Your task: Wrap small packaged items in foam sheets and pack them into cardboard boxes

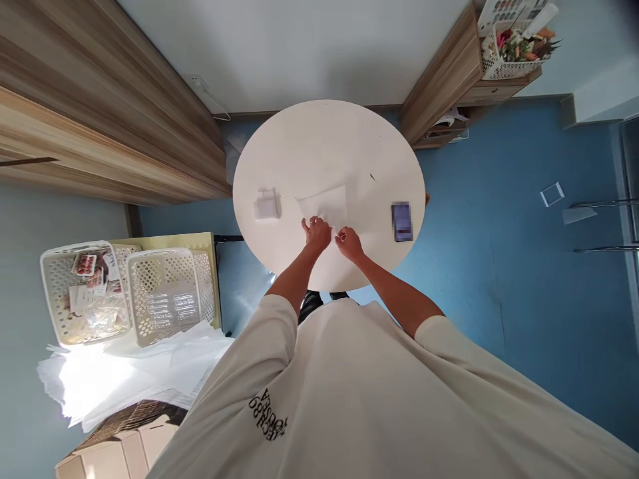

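Observation:
A thin white sheet (327, 203) lies flat in the middle of the round white table (319, 146). My left hand (316, 234) rests at the sheet's near edge, its fingers curled and pinching that edge. My right hand (349, 244) sits just to the right of it, fingers closed on the sheet's near corner. A small white folded packet (266, 205) lies apart on the table to the left. A dark phone (402, 221) lies near the table's right rim.
Two white plastic baskets (127, 293) stand on a low surface at the left, above a heap of white sheets (124, 379). Wooden cabinets (100, 113) run along the left. A wooden shelf (449, 80) with another basket stands at the back right. Blue floor surrounds the table.

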Tool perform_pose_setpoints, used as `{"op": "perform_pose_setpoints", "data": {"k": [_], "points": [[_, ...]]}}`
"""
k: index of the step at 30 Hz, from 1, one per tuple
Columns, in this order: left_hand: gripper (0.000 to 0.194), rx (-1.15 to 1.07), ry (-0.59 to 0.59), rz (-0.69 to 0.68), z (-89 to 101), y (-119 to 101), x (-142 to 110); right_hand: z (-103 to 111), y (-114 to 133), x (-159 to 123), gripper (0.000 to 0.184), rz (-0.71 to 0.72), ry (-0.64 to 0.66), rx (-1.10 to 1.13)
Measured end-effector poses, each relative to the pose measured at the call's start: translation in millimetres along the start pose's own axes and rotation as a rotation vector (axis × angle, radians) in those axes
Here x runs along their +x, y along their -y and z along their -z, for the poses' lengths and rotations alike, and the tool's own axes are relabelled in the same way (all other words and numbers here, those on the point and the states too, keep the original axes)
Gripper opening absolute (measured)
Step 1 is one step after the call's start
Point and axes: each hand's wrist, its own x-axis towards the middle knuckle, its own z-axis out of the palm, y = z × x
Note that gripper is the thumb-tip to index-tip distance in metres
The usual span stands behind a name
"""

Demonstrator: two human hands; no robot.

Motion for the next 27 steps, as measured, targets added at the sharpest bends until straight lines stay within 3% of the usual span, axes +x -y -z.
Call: {"op": "perform_pose_setpoints", "data": {"k": [4,6,8,12,15,18,21,27], "points": [[0.039,-0.076,0.038,-0.094,8.2,15.4,-8.9,-4.1,0.9,-0.2,0.013,0.064,0.063,-0.062],[0.043,-0.092,0.001,-0.078,12.0,21.2,-18.0,-4.7,1.8,-0.3,0.019,0.076,0.097,-0.094],[0.046,-0.093,-0.076,0.025,13.7,26.1,-29.2,-4.0,2.7,-0.4,0.025,0.081,0.128,-0.119],[0.045,-0.245,-0.173,0.388,8.6,33.8,-50.1,-1.7,4.3,-0.9,0.038,0.113,0.164,-0.163],[0.043,-0.491,-0.151,0.591,2.2,37.7,-57.1,-2.0,5.6,-1.6,0.041,0.136,0.164,-0.212],[0.039,-0.659,-0.053,0.702,-0.6,38.6,-57.3,-3.0,7.0,-2.0,0.042,0.137,0.168,-0.256],[0.027,-0.716,0.022,0.691,0.2,35.9,-56.3,-3.7,7.7,-2.6,0.042,0.161,0.18,-0.302],[0.013,-0.709,-0.025,0.468,1.8,19.5,-56.2,-5.5,5.4,-10.8,0.051,0.234,0.206,-0.444]]}}
